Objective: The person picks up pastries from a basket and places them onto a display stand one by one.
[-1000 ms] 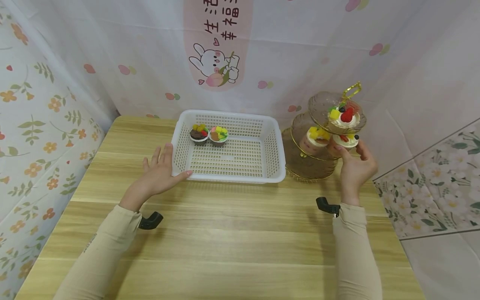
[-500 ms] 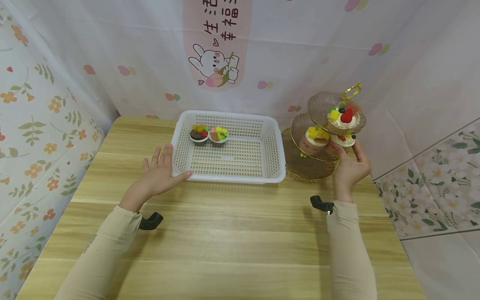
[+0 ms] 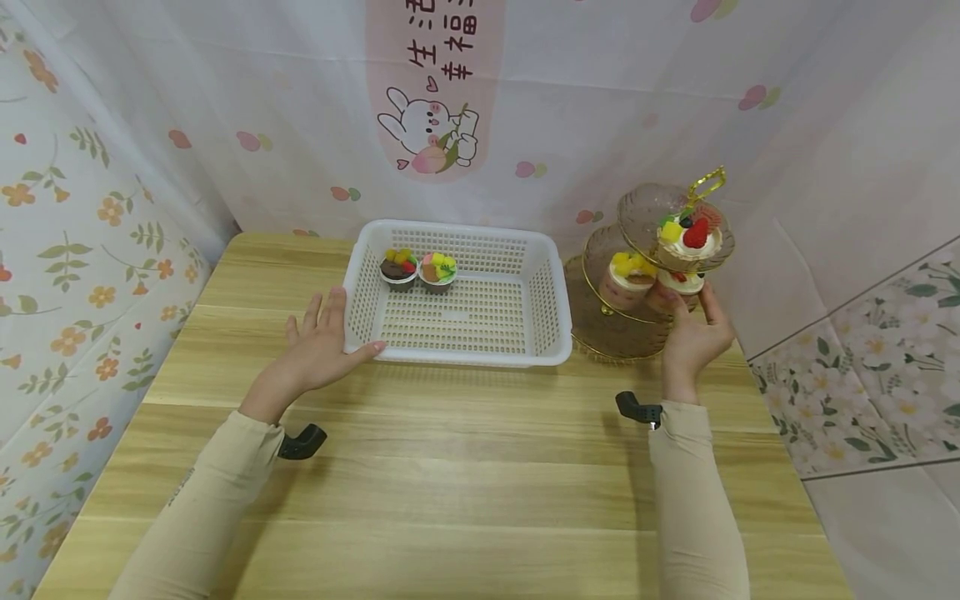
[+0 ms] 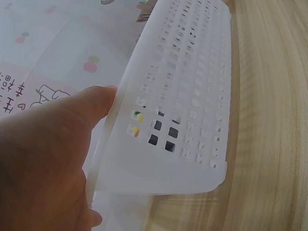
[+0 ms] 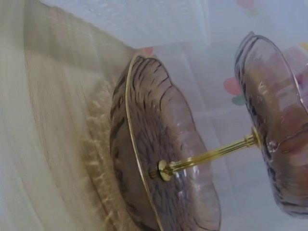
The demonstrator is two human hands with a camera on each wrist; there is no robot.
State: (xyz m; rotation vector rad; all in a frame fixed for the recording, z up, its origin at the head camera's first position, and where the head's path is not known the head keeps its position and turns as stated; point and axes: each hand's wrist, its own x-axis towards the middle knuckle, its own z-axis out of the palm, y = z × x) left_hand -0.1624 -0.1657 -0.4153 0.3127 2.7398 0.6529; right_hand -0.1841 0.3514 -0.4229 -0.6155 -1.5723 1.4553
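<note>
My left hand (image 3: pixel 318 346) lies at the left front corner of a white perforated plastic basket (image 3: pixel 480 358), fingers spread along its side. Its thumb rests on the front rim, as the left wrist view also shows. Two small cupcakes (image 3: pixel 437 271) with fruit on top sit in the basket's back left. On the right, my right hand (image 3: pixel 693 342) pinches a pink dessert cup (image 3: pixel 684 283) with a white cream top, at the middle tier of a three-tier stand (image 3: pixel 637 346). The top tier partly covers this cup. In the right wrist view the hand is hidden; the lower tier (image 5: pixel 159 96) shows there.
Beside the held cup, a dessert cup with yellow fruit (image 3: pixel 628 279) sits on the middle tier. A strawberry-topped tart (image 3: pixel 690 237) stands on the top tier below the gold handle (image 3: pixel 705 183). A curtain (image 3: pixel 300 125) hangs behind the wooden table (image 3: pixel 480 467).
My right hand has shifted left with the dessert cup, moving it inward on the middle tier, closer to the yellow-fruit cup and farther under the top tier. My left hand has stayed put.
</note>
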